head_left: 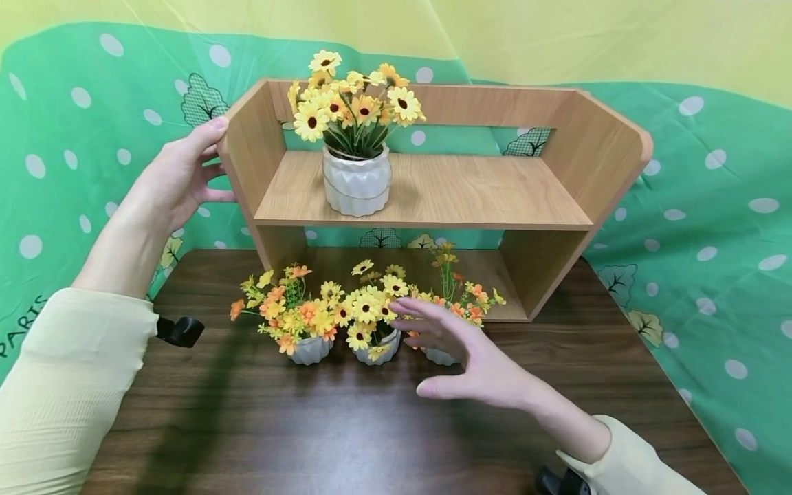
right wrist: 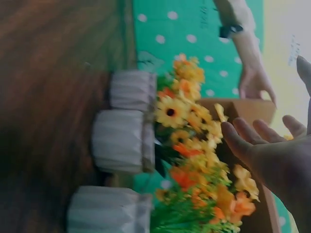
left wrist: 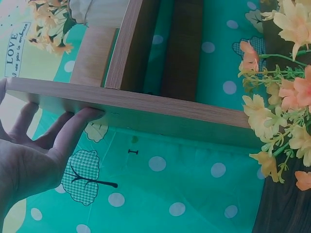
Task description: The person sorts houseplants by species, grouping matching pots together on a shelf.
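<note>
Nearest, and holding nothing, the right hand [head_left: 476, 361] is hovering palm inward beside the flowers, its fingers extended and its thumb spread away; whether a fingertip is brushing a petal, the views are not telling. Just beyond it, three white pots are standing in a row on the worktop [head_left: 297, 426], between its left and right edges: the right pot [head_left: 441, 357], partly hidden by the hand, the middle pot [head_left: 391, 346] and the left pot [head_left: 311, 351]. Their blooms are crowding together, so a finger catching a stem could be dragging or tipping a neighbour.

Behind the row, toward the worktop's far edge, the wooden shelf [head_left: 495, 189] is standing. The left hand [head_left: 173, 168] is gripping the front edge of its left side panel, fingertips pressing on the outer face. On the upper board, nearer the left panel than the right, the upper pot [head_left: 357, 185] is sitting upright just behind the front edge. A hard tug or tilt by that left hand could be sending it over the edge onto the blossoms below. Farthest off, a green dotted cloth [head_left: 742, 220] is hanging.
</note>
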### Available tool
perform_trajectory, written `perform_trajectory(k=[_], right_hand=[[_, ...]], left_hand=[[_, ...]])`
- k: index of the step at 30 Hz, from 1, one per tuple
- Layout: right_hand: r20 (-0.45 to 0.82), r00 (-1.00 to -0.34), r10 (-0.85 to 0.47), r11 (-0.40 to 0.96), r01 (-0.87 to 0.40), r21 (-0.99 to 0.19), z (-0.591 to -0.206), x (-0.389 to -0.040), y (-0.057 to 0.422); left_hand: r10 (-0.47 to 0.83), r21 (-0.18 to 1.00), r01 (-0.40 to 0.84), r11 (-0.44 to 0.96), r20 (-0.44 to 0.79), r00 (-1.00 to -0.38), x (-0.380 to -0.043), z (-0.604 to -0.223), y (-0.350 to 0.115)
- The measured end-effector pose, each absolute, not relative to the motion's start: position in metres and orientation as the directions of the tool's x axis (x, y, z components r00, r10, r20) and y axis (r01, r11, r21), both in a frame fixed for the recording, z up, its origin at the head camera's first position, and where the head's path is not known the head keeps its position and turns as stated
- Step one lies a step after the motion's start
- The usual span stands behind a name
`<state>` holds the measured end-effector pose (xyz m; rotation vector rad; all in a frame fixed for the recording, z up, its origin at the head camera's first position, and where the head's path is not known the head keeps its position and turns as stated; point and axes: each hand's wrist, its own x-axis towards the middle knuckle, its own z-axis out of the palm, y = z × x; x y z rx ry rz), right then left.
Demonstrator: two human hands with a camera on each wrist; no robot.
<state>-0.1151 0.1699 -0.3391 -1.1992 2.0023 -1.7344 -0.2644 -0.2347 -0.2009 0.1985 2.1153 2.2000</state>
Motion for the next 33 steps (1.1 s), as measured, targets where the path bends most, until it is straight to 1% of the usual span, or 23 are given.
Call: perform_trajectory(k=[3, 7, 12, 17, 22, 24, 26, 29, 33], right_hand=[[0.291, -0.637, -0.714, 0.004, -0.419, -0.908, -0.349, -0.111, 0.168], [0.239, -0.652, -0.719, 0.075, -0.415, -0.907, -0.361, -0.108, 0.167], [0.204, -0.685, -0.700, 0.204, -0.465, -0.861, -0.376, -0.103, 0.167], [0.183, -0.742, -0.644, 0.303, -0.468, -0.830, -0.390, -0.098, 0.164], [0.153, -0.820, -0.552, 0.390, -0.416, -0.821, -0.403, -0.094, 0.161], [0.145, -0.846, -0.512, 0.392, -0.381, -0.837, -0.409, -0.093, 0.161], [0.144, -0.859, -0.491, 0.380, -0.360, -0.852, -0.415, -0.092, 0.161], [0.132, -0.861, -0.490, 0.362, -0.340, -0.868, -0.423, -0.091, 0.161], [0.076, -0.872, -0.483, 0.412, -0.303, -0.859, -0.430, -0.090, 0.159]], left_hand=[[0.150, 0.998, 0.029, -0.047, 0.036, -0.988, -0.264, -0.200, -0.234], [0.151, 0.998, 0.028, -0.051, 0.036, -0.988, -0.264, -0.201, -0.233], [0.146, 0.999, 0.027, -0.046, 0.034, -0.989, -0.264, -0.201, -0.233], [0.144, 0.999, 0.028, -0.044, 0.034, -0.989, -0.264, -0.201, -0.234], [0.146, 0.999, 0.027, -0.040, 0.032, -0.989, -0.264, -0.201, -0.235], [0.146, 0.999, 0.027, -0.034, 0.032, -0.989, -0.264, -0.201, -0.234], [0.146, 0.999, 0.029, -0.027, 0.033, -0.989, -0.264, -0.201, -0.234], [0.142, 0.999, 0.029, -0.029, 0.033, -0.989, -0.264, -0.201, -0.234], [0.136, 0.999, 0.027, -0.038, 0.032, -0.990, -0.264, -0.200, -0.234]])
